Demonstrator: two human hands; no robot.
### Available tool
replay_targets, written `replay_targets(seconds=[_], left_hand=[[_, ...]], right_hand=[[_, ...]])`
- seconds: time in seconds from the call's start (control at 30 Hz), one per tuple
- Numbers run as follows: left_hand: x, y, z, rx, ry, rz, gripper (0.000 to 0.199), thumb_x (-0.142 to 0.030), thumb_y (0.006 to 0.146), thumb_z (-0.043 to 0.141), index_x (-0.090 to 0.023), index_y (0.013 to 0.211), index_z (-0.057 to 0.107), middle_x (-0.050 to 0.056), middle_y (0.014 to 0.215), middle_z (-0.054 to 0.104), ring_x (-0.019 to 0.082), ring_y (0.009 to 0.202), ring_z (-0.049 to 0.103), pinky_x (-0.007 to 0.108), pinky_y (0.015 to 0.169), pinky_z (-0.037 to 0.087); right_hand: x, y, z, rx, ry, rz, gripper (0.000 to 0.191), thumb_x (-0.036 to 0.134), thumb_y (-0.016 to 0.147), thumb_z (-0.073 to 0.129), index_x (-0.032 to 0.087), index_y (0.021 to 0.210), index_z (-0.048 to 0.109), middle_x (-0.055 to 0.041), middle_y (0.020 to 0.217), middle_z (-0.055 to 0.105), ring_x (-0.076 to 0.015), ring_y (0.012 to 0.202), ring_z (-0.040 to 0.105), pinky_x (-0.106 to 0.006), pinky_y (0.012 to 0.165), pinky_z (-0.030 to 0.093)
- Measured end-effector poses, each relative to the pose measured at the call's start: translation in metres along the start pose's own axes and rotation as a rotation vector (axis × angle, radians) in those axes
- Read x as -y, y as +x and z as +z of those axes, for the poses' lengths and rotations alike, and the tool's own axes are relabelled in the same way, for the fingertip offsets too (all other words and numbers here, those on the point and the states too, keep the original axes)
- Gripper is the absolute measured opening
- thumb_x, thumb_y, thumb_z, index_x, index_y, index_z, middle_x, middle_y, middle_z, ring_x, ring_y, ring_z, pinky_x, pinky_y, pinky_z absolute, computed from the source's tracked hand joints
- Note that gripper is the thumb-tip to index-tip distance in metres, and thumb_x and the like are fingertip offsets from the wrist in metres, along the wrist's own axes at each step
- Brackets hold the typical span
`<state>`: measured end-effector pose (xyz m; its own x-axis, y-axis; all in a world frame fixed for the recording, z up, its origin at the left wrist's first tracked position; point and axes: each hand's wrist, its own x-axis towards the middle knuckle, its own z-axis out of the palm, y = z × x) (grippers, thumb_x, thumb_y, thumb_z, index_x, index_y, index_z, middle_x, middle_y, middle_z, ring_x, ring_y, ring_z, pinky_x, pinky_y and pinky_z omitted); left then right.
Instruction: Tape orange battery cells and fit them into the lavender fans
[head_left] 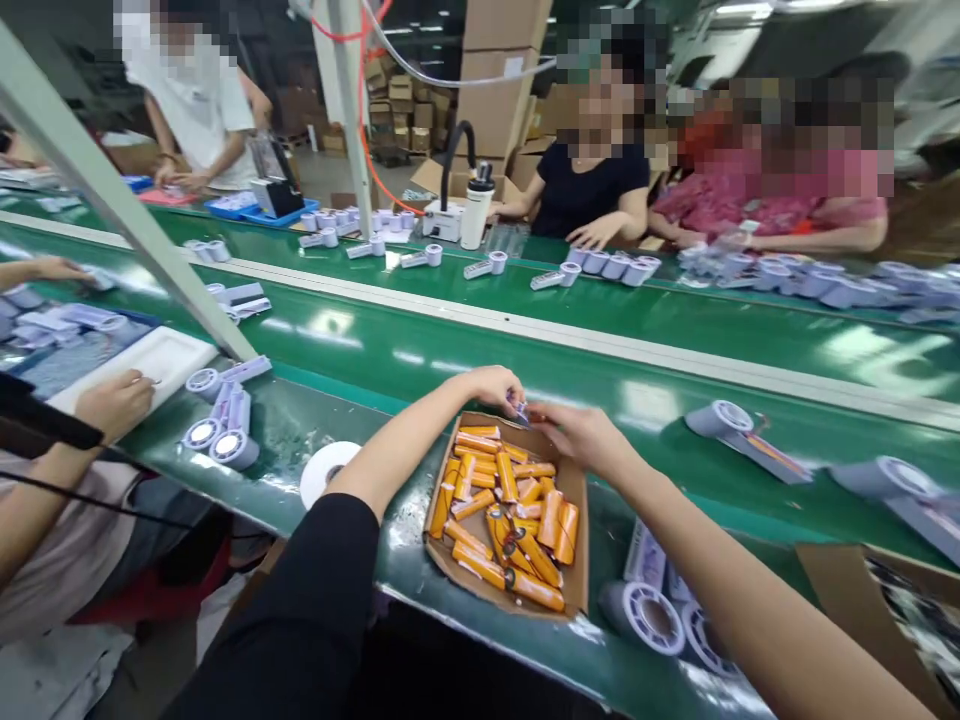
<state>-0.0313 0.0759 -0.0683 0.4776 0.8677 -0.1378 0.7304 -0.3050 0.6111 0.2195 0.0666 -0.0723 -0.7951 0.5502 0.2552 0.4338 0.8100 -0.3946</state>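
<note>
Both hands meet just above the far edge of a cardboard box filled with orange cylindrical batteries. My left hand is closed on a small purplish piece, mostly covered by the fingers. From the right, my right hand pinches at the same piece, its fingertips pressed together; what exactly lies between them is too small to tell. A white roll lies beside my left forearm. Below my right forearm are lavender round-headed housings.
A green conveyor runs across, carrying lavender housings. A slanted metal post stands at left. A neighbour's hand works over a white tray. Several people sit or stand across the belt. An open carton is at lower right.
</note>
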Motion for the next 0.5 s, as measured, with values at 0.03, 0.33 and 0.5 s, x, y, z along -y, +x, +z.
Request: replay_targets(seconds=[0.03, 0.33, 0.5], left_hand=[[-0.002, 0.000, 0.000, -0.004, -0.007, -0.013, 0.012, -0.020, 0.067, 0.091, -0.020, 0.069, 0.078, 0.000, 0.100, 0.084, 0.016, 0.093, 0.072, 0.024, 0.080, 0.045], [-0.022, 0.007, 0.003, -0.031, -0.016, -0.111, 0.010, -0.025, 0.086, 0.078, -0.017, 0.089, 0.073, 0.000, 0.087, 0.075, 0.016, 0.081, 0.062, 0.028, 0.076, 0.044], [-0.029, 0.010, 0.007, -0.048, 0.003, -0.174, 0.013, -0.028, 0.106, 0.056, -0.019, 0.112, 0.064, 0.003, 0.113, 0.078, 0.015, 0.099, 0.066, 0.026, 0.089, 0.048]], right_hand=[[-0.001, -0.001, 0.000, 0.027, -0.054, -0.021, 0.032, 0.026, 0.099, 0.062, 0.029, 0.126, 0.079, -0.0053, 0.109, 0.088, -0.0249, 0.084, 0.085, -0.032, 0.076, 0.065], [-0.001, 0.017, -0.008, 0.235, -0.225, 0.236, 0.030, 0.027, 0.098, 0.064, 0.025, 0.125, 0.076, -0.0079, 0.091, 0.087, -0.0284, 0.082, 0.083, -0.030, 0.071, 0.055], [-0.018, 0.002, -0.007, 0.174, -0.054, 0.225, 0.035, 0.028, 0.100, 0.059, 0.027, 0.132, 0.075, -0.0076, 0.111, 0.088, -0.0280, 0.101, 0.085, -0.033, 0.086, 0.063]])
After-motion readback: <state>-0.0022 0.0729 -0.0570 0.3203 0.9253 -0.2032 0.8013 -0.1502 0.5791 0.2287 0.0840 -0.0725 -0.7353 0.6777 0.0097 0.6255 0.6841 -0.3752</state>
